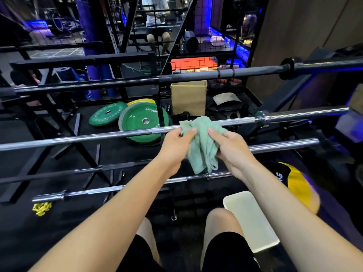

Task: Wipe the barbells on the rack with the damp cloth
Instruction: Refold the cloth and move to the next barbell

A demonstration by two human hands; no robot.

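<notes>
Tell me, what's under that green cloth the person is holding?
The green cloth, gripped by the left hand and right hand, drapes over a chrome barbell. The stretch of bar beneath the cloth is covered. Lower barbells show behind its hanging end.

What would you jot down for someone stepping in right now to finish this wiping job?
Left hand and right hand: both grip the green cloth.
Cloth: bunched, draped over the chrome barbell, near its middle.
Other bars: black barbell above, three more barbells lower on the rack.
Done: cannot tell which bars are already wiped.
Left: work the cloth along this bar, then probably the others.
</notes>
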